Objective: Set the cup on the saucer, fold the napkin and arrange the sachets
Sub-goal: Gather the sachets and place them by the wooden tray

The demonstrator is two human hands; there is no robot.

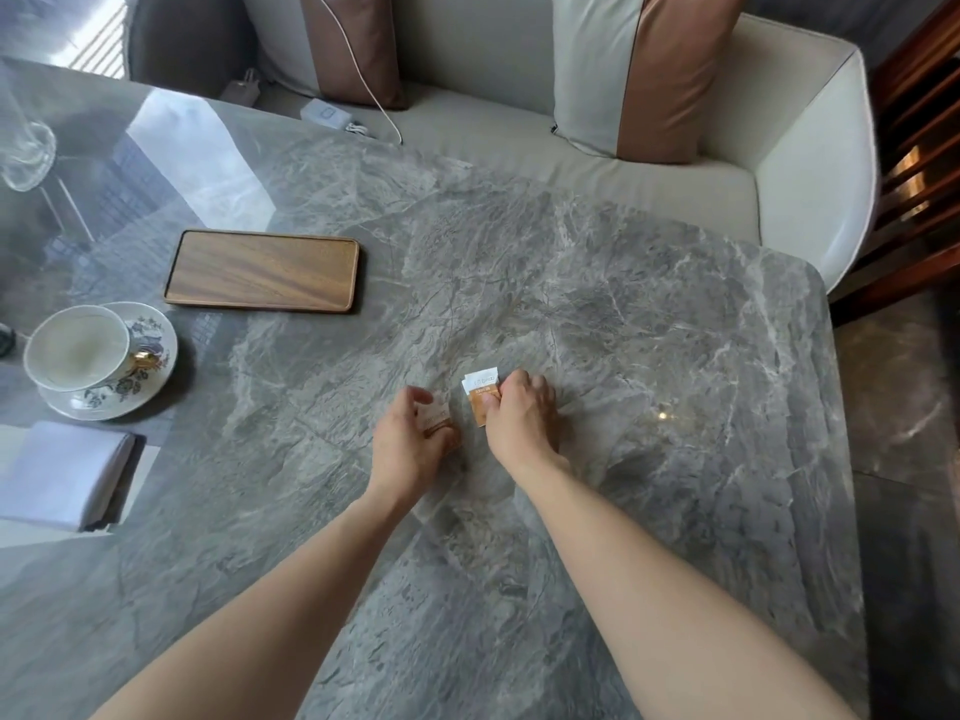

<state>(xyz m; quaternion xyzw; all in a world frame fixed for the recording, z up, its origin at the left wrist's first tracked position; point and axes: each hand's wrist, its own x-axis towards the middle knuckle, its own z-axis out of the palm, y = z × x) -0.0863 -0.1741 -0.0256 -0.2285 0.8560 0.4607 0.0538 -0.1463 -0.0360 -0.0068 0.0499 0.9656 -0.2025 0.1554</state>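
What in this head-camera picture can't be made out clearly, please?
- Sachets in the right hand: count unclear, fingers cover them; print too small.
- Sachet in the left hand: blurred, partly covered.
- Napkin: cut off by the left edge.
- Glass: cut off at the left edge.
- Spoon on the saucer: mostly behind the cup.

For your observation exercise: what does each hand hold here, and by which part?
The right hand pinches small orange-and-white paper sachets by their right edge. The left hand grips a brownish sachet by its lower end.
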